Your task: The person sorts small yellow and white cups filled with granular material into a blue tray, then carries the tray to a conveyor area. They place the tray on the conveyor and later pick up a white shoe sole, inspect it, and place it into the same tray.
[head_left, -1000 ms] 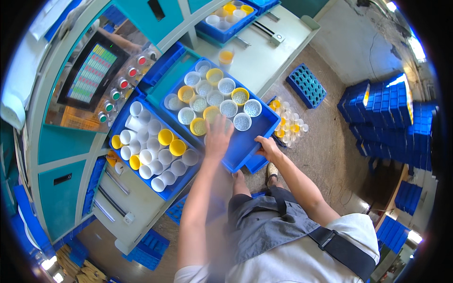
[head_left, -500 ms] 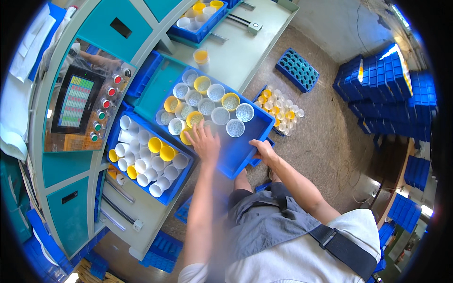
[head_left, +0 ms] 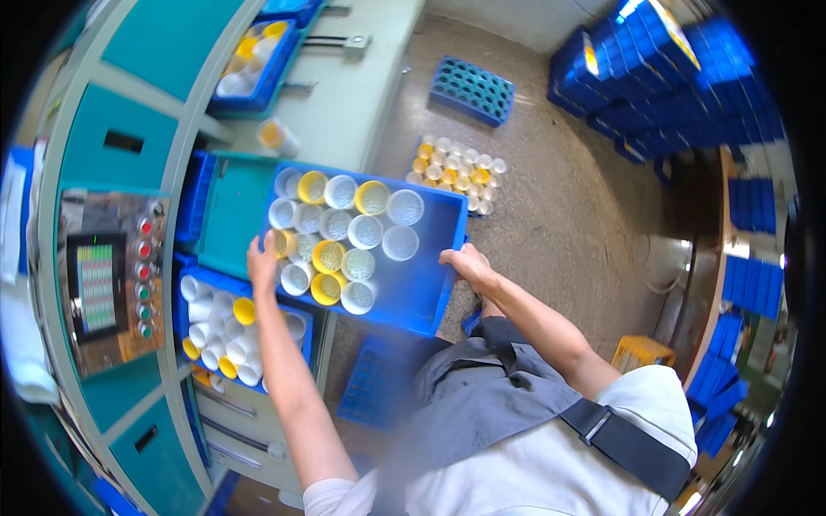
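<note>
A blue tray (head_left: 411,291) is held out in front of me, its left part filled with white and yellow cups of small pale pieces; its right part shows bare bottom. My right hand (head_left: 471,265) grips the right rim, thumb on top. My left hand (head_left: 261,260) holds the opposite rim, next to a yellow cup (head_left: 284,244); some of its fingers are hidden. One white cup (head_left: 401,242) stands at the edge of the filled group. Just beyond the left hand is a teal surface (head_left: 231,215) that meets the tray's left side.
A blue crate of cups lying on their sides (head_left: 245,311) is at lower left, beside a machine with a control screen (head_left: 96,288). A single cup (head_left: 277,136) stands on the pale bench (head_left: 344,103). On the floor are a holed tray (head_left: 473,90) and grouped cups (head_left: 456,175); blue crates (head_left: 619,77) are stacked beyond.
My left hand has moved from over the cups to the tray's left rim. The right hand keeps its grip. My view has turned, shifting the bench and machine leftward.
</note>
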Motion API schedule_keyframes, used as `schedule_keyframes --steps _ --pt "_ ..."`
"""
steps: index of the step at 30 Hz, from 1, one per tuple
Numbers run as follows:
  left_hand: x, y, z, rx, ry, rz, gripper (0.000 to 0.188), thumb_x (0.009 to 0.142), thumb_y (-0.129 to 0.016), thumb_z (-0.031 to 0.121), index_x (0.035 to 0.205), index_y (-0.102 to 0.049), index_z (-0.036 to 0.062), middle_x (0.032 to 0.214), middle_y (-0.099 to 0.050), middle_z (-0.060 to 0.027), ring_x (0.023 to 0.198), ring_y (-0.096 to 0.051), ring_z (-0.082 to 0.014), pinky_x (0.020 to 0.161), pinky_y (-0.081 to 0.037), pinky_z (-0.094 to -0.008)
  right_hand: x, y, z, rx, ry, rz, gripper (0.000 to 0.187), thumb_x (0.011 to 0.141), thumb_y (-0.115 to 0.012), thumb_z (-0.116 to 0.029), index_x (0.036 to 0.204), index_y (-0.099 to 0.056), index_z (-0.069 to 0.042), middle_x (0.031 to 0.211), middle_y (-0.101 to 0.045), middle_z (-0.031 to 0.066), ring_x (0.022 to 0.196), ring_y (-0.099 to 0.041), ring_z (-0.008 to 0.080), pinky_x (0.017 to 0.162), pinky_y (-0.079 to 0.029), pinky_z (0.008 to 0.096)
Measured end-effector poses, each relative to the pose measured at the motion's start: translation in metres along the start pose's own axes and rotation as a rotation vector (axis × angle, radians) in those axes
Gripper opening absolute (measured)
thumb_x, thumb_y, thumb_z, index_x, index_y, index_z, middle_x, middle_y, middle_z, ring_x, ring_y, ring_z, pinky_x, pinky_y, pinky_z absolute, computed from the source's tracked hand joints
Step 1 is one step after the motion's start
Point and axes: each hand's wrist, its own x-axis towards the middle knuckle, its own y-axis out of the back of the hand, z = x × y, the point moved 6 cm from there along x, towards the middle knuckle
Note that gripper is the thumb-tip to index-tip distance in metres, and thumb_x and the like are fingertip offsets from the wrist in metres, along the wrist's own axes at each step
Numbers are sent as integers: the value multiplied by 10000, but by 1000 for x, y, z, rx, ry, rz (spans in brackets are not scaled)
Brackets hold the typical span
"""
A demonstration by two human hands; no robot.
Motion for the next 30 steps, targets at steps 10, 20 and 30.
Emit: schedule_keyframes --steps 10,20,30 --pt "-132 -56 107 -21 -86 -123 476 927 -773 191 1278 -621 -91 1129 -667 -108 990 -574 -168 895 -487 -322 -61 171 84 150 129 185 318 783 -652 -200 918 -717 80 828 -726 137 759 -673 229 688 -517 377" --pt "-364 -297 344 -161 -299 -535 317 931 -726 75 1198 -658 -82 1040 -691 -78 911 -634 -144 830 -522 -296 -250 455 274 69 -27 808 398 842 -633 -291 869 -697 101 866 -678 352 838 -703 475 792 -558 494" --pt "-645 -528 583 -1 -638 -1150 298 973 -711 128 1174 -652 -83 911 -628 -32 783 -536 -92 703 -447 -246 -467 551 492 615 -326 1322 367 903 -658 -269 893 -693 97 816 -693 308 736 -722 393 712 -559 465"
